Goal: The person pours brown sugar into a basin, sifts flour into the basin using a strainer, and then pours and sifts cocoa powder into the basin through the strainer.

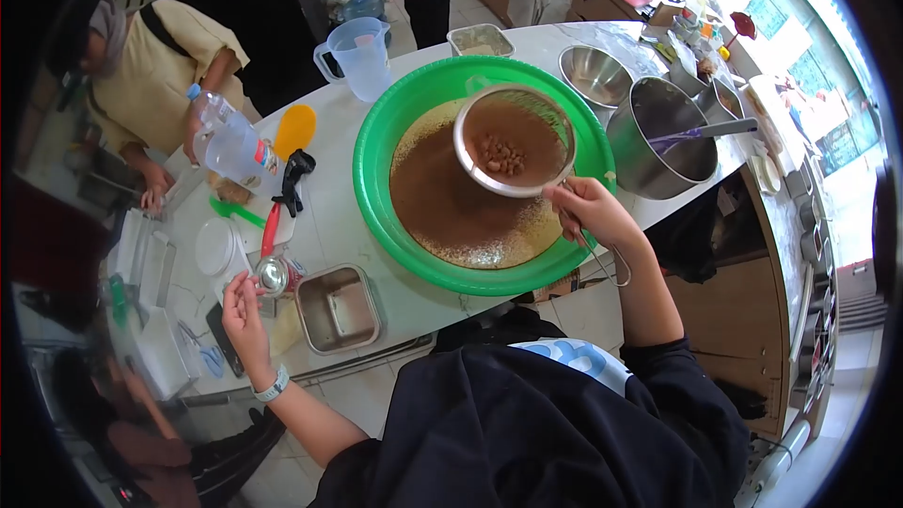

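My right hand (pixel 596 216) is closed round the handle of a round metal sieve (pixel 460 145), which is over the large green basin (pixel 369 198). Brown powder with several small lumps lies in the sieve. Below it, more brown powder (pixel 423 190) covers much of a pale, grainy layer in the basin. My left hand (pixel 246 320) is raised at the left, its fingers loosely bent and apart, with nothing visible in them. Near it are a small round tin (pixel 273 276) and a rectangular steel pan (pixel 363 314).
Behind the basin stand a clear plastic jug (pixel 360 61) and a small container (pixel 481 40). At the right are a steel bowl (pixel 595 76) and a deep steel pot (pixel 649 166) with a purple-handled utensil. A co-worker (pixel 174 61) stands at the left beside a large plastic bottle (pixel 230 146).
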`<state>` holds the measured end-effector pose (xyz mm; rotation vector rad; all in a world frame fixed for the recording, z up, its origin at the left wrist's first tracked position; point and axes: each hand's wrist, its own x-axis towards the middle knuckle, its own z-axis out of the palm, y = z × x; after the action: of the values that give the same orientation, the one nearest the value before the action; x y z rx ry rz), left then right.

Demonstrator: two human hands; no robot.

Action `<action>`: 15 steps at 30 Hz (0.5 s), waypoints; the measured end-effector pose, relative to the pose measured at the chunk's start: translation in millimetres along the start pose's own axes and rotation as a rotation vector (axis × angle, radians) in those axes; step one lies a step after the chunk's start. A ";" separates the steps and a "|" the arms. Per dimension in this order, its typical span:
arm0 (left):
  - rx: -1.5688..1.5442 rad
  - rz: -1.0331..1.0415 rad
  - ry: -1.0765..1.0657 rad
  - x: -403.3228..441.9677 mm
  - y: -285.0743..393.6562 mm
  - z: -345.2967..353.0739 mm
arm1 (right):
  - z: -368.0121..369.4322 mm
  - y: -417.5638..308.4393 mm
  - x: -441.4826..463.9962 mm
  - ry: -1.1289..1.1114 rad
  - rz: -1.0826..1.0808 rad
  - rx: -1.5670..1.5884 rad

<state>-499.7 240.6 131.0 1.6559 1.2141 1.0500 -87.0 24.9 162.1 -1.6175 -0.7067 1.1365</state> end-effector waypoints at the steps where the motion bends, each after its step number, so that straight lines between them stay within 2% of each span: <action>1: -0.013 0.000 0.019 -7.1 1.6 3.0 | -4.2 0.9 6.4 0.020 -0.010 0.077; 5: -0.047 0.016 0.104 -30.9 16.7 23.0 | -13.8 -6.4 3.4 -0.246 0.060 -0.173; 9: -0.074 0.039 0.115 -45.2 34.0 47.5 | -31.3 8.8 21.6 -0.089 0.002 0.056; 12: -0.091 0.061 0.104 -54.4 51.8 67.8 | -39.8 -1.5 15.9 -0.385 0.020 -0.153; 13: -0.093 0.071 0.101 -57.9 56.5 74.8 | -39.5 -2.9 14.6 -0.401 0.019 -0.171; 15: -0.098 0.098 0.113 -67.0 65.4 91.4 | -39.0 5.2 24.7 -0.281 -0.005 -0.012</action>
<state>-407.6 150.0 152.0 1.6122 1.1442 1.2589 -42.0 29.1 151.4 -1.4788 -0.8986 1.3737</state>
